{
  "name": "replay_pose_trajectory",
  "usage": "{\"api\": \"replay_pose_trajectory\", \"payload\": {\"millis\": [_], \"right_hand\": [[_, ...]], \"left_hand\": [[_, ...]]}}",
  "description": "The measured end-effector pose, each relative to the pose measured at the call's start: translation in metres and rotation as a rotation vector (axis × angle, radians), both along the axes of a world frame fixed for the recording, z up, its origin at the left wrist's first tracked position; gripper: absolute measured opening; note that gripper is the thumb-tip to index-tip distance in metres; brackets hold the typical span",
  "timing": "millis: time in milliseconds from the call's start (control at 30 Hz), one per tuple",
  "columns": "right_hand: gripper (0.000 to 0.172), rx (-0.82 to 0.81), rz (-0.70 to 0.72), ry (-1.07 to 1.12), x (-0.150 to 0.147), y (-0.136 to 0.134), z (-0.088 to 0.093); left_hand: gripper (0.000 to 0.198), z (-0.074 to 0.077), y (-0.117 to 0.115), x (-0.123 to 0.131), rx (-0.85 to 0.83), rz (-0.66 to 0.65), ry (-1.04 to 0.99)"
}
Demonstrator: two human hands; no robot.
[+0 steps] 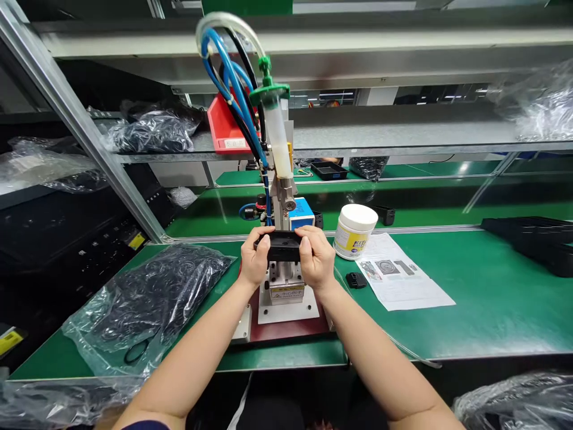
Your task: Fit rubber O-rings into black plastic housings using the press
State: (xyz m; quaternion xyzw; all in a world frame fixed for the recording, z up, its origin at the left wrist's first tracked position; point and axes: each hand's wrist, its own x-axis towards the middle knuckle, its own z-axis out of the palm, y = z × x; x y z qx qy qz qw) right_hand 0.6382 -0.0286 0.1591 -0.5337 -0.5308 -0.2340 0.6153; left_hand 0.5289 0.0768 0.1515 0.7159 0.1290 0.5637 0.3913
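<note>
Both hands grip a black plastic housing [283,246] by its two ends, in front of a bench-top dispensing machine [287,280]. My left hand [255,257] is closed on the left end, thumb on the near face. Closed in the same way on the right end is my right hand [316,255]. Above the housing, the machine carries a syringe [278,140] with a green cap and pale contents. Whether the housing touches the machine's fixture behind it, I cannot tell.
To the left lies a clear bag of black rings [152,298]. On the right stand a white tub [355,232], a printed sheet [400,272] and a small black part [356,280]. Black parts [532,236] lie farther right. A red bin [227,125] sits on the shelf.
</note>
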Motion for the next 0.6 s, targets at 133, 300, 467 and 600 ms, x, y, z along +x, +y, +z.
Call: {"api": "replay_pose_trajectory", "payload": {"millis": [133,300,467,600], "right_hand": [[0.028,-0.124,0.044,-0.019,0.003,-0.010,0.008],[0.041,-0.242,0.089,0.067,0.013,-0.019,0.008],[0.037,-0.290,0.142,0.099,0.020,-0.017,0.006],[0.033,-0.278,0.141,0.072,0.020,-0.016,0.008]], "left_hand": [[0.034,-0.001,0.002,-0.003,-0.072,-0.057,0.050],[0.050,-0.003,0.007,-0.012,-0.205,-0.191,0.057],[0.051,-0.003,0.010,-0.017,-0.202,-0.194,0.095],[0.053,-0.001,0.009,-0.015,-0.201,-0.161,0.082]]}}
